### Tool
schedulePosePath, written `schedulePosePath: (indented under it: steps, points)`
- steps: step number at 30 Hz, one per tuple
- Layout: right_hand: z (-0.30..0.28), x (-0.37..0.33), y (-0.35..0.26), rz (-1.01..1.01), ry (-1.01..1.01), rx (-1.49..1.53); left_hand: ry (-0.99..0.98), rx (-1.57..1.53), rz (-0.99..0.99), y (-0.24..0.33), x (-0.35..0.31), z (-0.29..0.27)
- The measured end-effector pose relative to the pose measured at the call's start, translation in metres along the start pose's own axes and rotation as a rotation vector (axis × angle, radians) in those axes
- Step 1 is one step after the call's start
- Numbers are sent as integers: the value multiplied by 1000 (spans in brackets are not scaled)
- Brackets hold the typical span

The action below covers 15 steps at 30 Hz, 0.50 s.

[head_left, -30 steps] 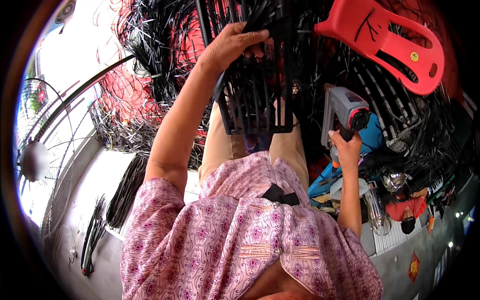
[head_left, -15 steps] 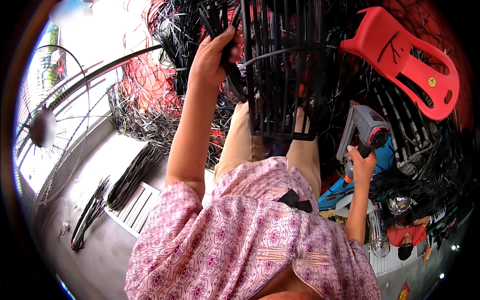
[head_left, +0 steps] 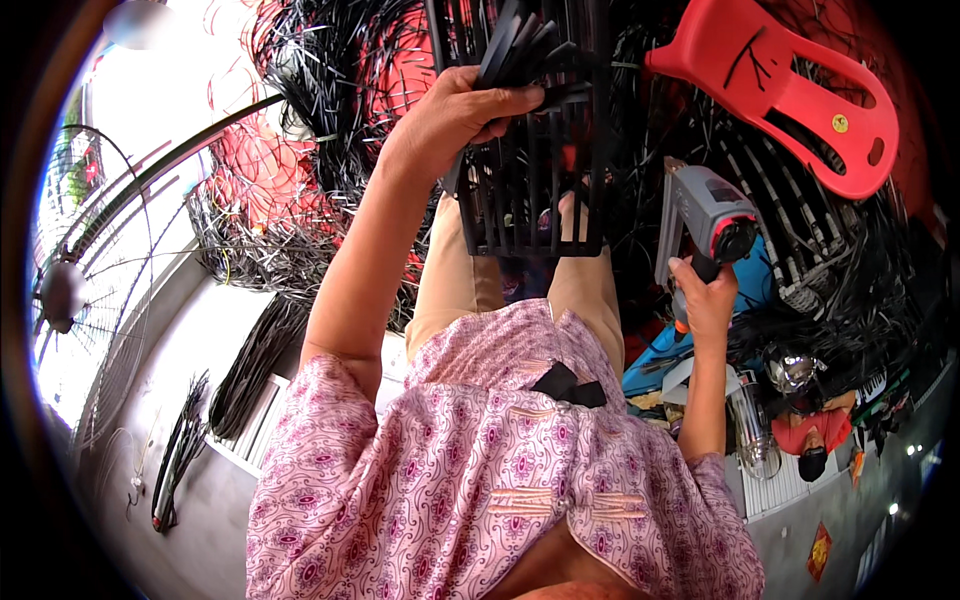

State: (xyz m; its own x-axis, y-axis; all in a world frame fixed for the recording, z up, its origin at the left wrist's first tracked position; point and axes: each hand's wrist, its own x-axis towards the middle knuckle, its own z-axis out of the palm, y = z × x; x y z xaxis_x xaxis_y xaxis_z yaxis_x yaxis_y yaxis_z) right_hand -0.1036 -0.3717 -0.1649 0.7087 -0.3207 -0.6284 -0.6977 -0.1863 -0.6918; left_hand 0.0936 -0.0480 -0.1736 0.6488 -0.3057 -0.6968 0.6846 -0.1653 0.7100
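Note:
In front of my lap stands a black slatted frame [head_left: 535, 225] with long upright bars; its top runs out of view. My left hand [head_left: 455, 115] is closed around a bunch of flat black strips [head_left: 520, 50], held over the frame's upper left part. Their ends fan out past my thumb. Off to the right, my right hand [head_left: 706, 292] wraps the handle of a grey and black power stapler or nailer [head_left: 708, 205], kept away from the frame with its long nose pointing up. Whether a finger lies on its trigger I cannot tell.
A red plastic chair [head_left: 770, 85] lies at the upper right. Tangled black strips [head_left: 300, 230] heap up on the left and beyond the frame. Strip bundles [head_left: 262, 360] lie on the left floor, near a wire-caged fan [head_left: 65, 295]. Another person [head_left: 812, 435] sits at the lower right.
My left hand has moved right, bringing the strips across the frame's front; before, it was at the frame's left side. My right hand still holds the tool. The whole view has shifted slightly.

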Motion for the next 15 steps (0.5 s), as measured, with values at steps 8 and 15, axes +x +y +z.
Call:
schedulePosePath:
  steps: [8, 15]
  points:
    - [-7, 10, -13, -10, -53, -52, -53, 135, 99, 7, 23, 23]
    - [-2, 24, -45, -150, -38, -116, 77, 495, 141, -6, 59, 29]
